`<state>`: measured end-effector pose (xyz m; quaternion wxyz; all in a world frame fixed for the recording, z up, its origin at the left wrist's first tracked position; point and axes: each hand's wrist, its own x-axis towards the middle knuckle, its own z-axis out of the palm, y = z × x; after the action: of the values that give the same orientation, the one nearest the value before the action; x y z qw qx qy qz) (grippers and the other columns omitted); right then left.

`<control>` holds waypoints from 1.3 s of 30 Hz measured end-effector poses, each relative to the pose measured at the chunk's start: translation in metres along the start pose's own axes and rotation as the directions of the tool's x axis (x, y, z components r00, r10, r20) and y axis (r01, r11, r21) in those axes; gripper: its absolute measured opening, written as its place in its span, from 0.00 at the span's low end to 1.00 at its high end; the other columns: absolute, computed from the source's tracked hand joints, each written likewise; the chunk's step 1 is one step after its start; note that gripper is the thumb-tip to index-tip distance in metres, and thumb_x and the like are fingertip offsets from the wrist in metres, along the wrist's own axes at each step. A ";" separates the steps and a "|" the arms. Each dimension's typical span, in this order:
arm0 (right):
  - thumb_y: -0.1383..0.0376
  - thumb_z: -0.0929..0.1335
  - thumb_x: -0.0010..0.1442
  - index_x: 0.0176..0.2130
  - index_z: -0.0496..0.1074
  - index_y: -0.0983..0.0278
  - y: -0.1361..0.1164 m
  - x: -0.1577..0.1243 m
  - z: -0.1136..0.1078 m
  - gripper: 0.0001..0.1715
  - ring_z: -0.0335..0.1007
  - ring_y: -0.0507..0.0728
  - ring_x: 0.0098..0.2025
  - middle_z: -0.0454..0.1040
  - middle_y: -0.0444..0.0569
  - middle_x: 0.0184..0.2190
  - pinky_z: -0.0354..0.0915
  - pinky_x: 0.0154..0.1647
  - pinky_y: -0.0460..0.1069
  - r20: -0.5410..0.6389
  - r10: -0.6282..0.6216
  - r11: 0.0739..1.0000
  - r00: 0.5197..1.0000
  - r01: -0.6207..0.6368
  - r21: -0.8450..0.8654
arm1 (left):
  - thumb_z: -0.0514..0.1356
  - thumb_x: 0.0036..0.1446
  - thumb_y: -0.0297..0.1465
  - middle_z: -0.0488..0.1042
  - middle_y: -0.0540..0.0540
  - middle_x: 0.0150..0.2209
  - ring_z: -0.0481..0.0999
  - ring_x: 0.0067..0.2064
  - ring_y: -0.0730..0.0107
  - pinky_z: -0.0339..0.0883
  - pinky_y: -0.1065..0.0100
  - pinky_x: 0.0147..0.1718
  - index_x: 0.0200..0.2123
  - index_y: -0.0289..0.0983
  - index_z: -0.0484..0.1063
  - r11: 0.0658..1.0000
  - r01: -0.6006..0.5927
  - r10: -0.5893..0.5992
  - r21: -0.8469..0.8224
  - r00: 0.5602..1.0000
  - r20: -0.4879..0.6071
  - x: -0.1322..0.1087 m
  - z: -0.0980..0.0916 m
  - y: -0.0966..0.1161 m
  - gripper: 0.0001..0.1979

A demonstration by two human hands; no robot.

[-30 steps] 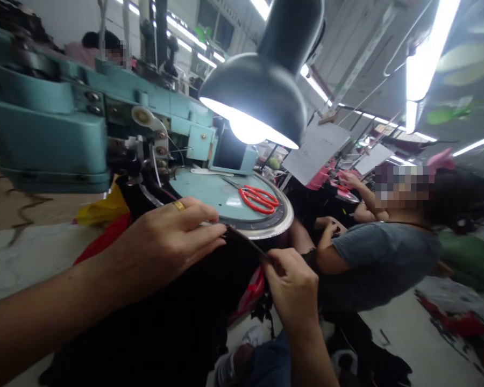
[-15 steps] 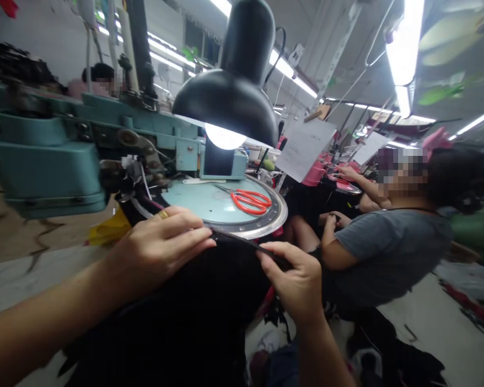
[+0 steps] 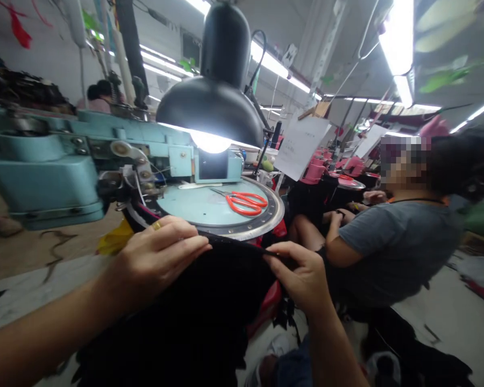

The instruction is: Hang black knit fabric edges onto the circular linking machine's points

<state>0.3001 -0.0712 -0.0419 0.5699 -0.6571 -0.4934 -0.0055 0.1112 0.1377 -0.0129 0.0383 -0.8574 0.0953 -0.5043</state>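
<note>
White glare under the lamp (image 3: 210, 110), blurry edges

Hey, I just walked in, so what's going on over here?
A person sits at a green machine with black cloth in front of its round plate. The right hand pinches the cloth's upper edge; the left hand has its fingers on that edge, near the plate's rim. Red-handled scissors lie on the plate under a lit lamp. A co-worker sits to the right.
</note>
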 end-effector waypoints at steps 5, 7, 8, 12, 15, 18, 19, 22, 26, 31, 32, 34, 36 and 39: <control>0.65 0.72 0.59 0.35 0.80 0.63 0.004 0.016 0.003 0.05 0.75 0.54 0.30 0.80 0.46 0.29 0.70 0.33 0.47 -0.085 -0.062 0.996 0.994 0.056 -0.072 | 0.62 0.63 0.26 0.75 0.45 0.36 0.75 0.39 0.65 0.74 0.64 0.41 0.41 0.35 0.76 0.993 -0.043 0.032 0.106 0.994 0.104 0.001 0.004 0.003 0.04; 0.64 0.72 0.59 0.35 0.79 0.63 0.012 0.020 0.000 0.05 0.72 0.53 0.28 0.78 0.46 0.28 0.68 0.30 0.46 -0.094 -0.033 0.995 0.995 0.024 -0.100 | 0.61 0.64 0.26 0.75 0.45 0.36 0.75 0.39 0.66 0.75 0.65 0.41 0.41 0.36 0.76 0.992 -0.038 0.027 0.117 0.995 0.098 0.003 0.005 0.003 0.04; 0.63 0.71 0.59 0.35 0.78 0.64 0.016 0.021 -0.003 0.06 0.70 0.52 0.26 0.77 0.45 0.27 0.66 0.27 0.46 -0.070 0.008 0.996 0.998 -0.014 -0.086 | 0.62 0.64 0.27 0.75 0.46 0.35 0.75 0.38 0.67 0.75 0.65 0.41 0.42 0.37 0.77 0.992 -0.036 0.025 0.122 0.996 0.089 0.004 0.006 0.003 0.05; 0.59 0.68 0.63 0.38 0.74 0.64 0.023 0.022 -0.009 0.10 0.68 0.51 0.20 0.72 0.40 0.22 0.64 0.22 0.45 0.215 0.156 0.967 0.964 -0.193 0.165 | 0.65 0.62 0.28 0.75 0.47 0.35 0.74 0.37 0.68 0.74 0.66 0.40 0.42 0.36 0.77 0.989 -0.052 0.035 0.138 0.992 0.118 0.011 0.006 0.006 0.05; 0.62 0.72 0.59 0.38 0.76 0.64 0.017 0.023 -0.008 0.07 0.71 0.51 0.26 0.75 0.43 0.27 0.66 0.27 0.45 0.195 0.040 0.984 0.980 -0.073 0.164 | 0.64 0.62 0.26 0.75 0.46 0.35 0.74 0.37 0.67 0.73 0.65 0.40 0.41 0.36 0.77 0.993 -0.042 0.027 0.112 0.991 0.130 0.016 0.006 0.012 0.05; 0.65 0.72 0.58 0.36 0.80 0.65 0.012 0.027 -0.006 0.06 0.71 0.52 0.29 0.79 0.46 0.28 0.66 0.30 0.46 0.053 -0.027 0.995 0.998 0.022 0.094 | 0.63 0.62 0.24 0.76 0.45 0.35 0.75 0.39 0.65 0.73 0.63 0.42 0.41 0.34 0.76 0.989 -0.096 0.081 0.115 0.988 0.128 0.019 0.009 0.015 0.04; 0.65 0.72 0.58 0.35 0.80 0.65 0.011 0.029 -0.006 0.06 0.71 0.53 0.29 0.79 0.47 0.28 0.66 0.30 0.46 0.030 -0.027 0.996 0.999 0.024 0.090 | 0.63 0.62 0.24 0.76 0.45 0.35 0.75 0.39 0.65 0.73 0.62 0.43 0.41 0.34 0.75 0.985 -0.116 0.099 0.125 0.986 0.138 0.020 0.011 0.016 0.04; 0.64 0.73 0.57 0.33 0.81 0.65 0.014 0.034 -0.007 0.06 0.72 0.52 0.28 0.80 0.47 0.27 0.66 0.29 0.45 0.017 -0.024 0.995 1.000 0.023 0.094 | 0.64 0.61 0.22 0.74 0.44 0.36 0.74 0.40 0.65 0.73 0.62 0.44 0.41 0.31 0.75 0.985 -0.123 0.101 0.125 0.980 0.169 0.025 0.015 0.019 0.05; 0.64 0.72 0.58 0.33 0.81 0.65 0.019 0.040 -0.010 0.07 0.72 0.52 0.27 0.80 0.46 0.27 0.66 0.28 0.45 0.006 -0.029 0.991 1.000 0.028 0.130 | 0.64 0.60 0.22 0.74 0.45 0.35 0.74 0.38 0.66 0.73 0.63 0.42 0.38 0.30 0.75 0.971 -0.180 0.153 0.158 0.974 0.166 0.036 0.023 0.026 0.03; 0.66 0.72 0.58 0.34 0.80 0.65 0.020 0.045 -0.013 0.05 0.73 0.52 0.28 0.80 0.45 0.27 0.66 0.30 0.44 0.004 -0.094 0.989 0.996 0.093 0.111 | 0.61 0.64 0.24 0.75 0.45 0.36 0.75 0.38 0.66 0.73 0.64 0.42 0.39 0.31 0.75 0.979 -0.153 0.130 0.133 0.978 0.166 0.046 0.032 0.033 0.03; 0.67 0.71 0.58 0.34 0.80 0.65 0.020 0.046 -0.014 0.05 0.73 0.52 0.28 0.80 0.45 0.27 0.66 0.30 0.44 0.006 -0.104 0.989 0.995 0.103 0.110 | 0.60 0.65 0.24 0.75 0.45 0.34 0.74 0.37 0.66 0.73 0.64 0.42 0.38 0.31 0.75 0.976 -0.164 0.138 0.142 0.975 0.174 0.047 0.034 0.034 0.04; 0.67 0.71 0.58 0.33 0.80 0.65 0.021 0.049 -0.014 0.05 0.72 0.51 0.28 0.79 0.45 0.27 0.65 0.30 0.44 0.011 -0.118 0.986 0.993 0.116 0.117 | 0.59 0.66 0.26 0.74 0.46 0.33 0.73 0.36 0.66 0.72 0.63 0.40 0.36 0.32 0.75 0.975 -0.143 0.106 0.171 0.973 0.205 0.050 0.037 0.036 0.07; 0.67 0.72 0.58 0.33 0.80 0.65 0.022 0.050 -0.014 0.05 0.72 0.51 0.28 0.79 0.44 0.27 0.65 0.30 0.44 0.015 -0.121 0.984 0.993 0.118 0.135 | 0.57 0.67 0.27 0.75 0.45 0.34 0.73 0.36 0.65 0.71 0.63 0.39 0.37 0.31 0.76 0.980 -0.117 0.078 0.162 0.970 0.231 0.053 0.041 0.039 0.08; 0.66 0.72 0.58 0.32 0.79 0.65 0.024 0.052 -0.012 0.05 0.70 0.50 0.27 0.78 0.44 0.26 0.64 0.29 0.43 0.000 -0.103 0.982 0.995 0.102 0.160 | 0.55 0.68 0.26 0.74 0.46 0.32 0.73 0.36 0.65 0.69 0.62 0.39 0.35 0.33 0.76 0.969 -0.172 0.122 0.175 0.957 0.265 0.057 0.046 0.042 0.11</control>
<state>0.3487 -0.0435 -0.0260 0.6176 -0.5831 -0.5278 0.0071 0.1734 0.0833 0.0067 0.1720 -0.8970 0.1033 -0.3939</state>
